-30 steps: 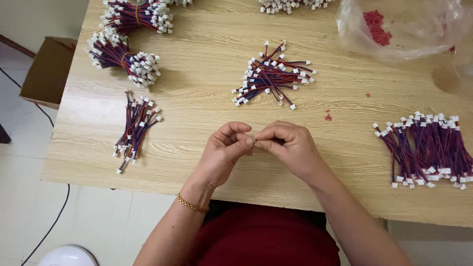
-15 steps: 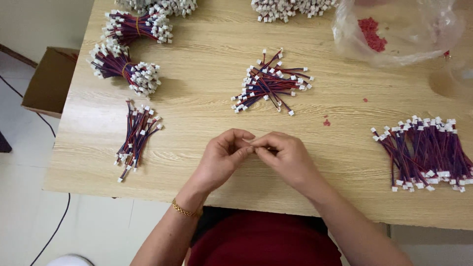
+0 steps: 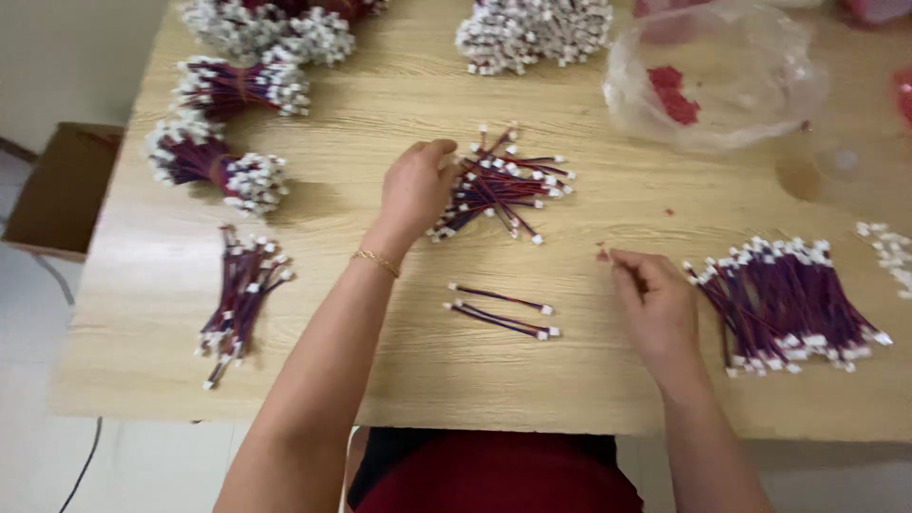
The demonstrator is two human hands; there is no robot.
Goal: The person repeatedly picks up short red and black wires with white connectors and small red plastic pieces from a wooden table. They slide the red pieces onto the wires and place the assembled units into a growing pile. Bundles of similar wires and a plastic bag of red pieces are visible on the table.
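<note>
My left hand (image 3: 416, 188) reaches forward onto the left end of a loose heap of short red-and-dark wires with white plug ends (image 3: 503, 182) in the middle of the wooden table (image 3: 380, 104); its fingers curl onto the wires. My right hand (image 3: 652, 296) rests low on the table, fingers pinched near a tiny red piece (image 3: 601, 255); what it holds I cannot make out. Between my hands lie two or three separate wires (image 3: 499, 313). A neat row of the same wires (image 3: 784, 299) lies just right of my right hand.
Tied wire bundles (image 3: 214, 161) sit at the back left, a small loose bunch (image 3: 237, 299) at the front left, more bundles (image 3: 532, 33) at the back. A clear plastic bag with red bits (image 3: 712, 81) lies back right. A cardboard box (image 3: 62, 185) stands left of the table.
My hands were together at the table's front, pinching a wire. They have parted: the left hand moved forward to the middle heap, the right moved right, and loose wires now lie between them.
</note>
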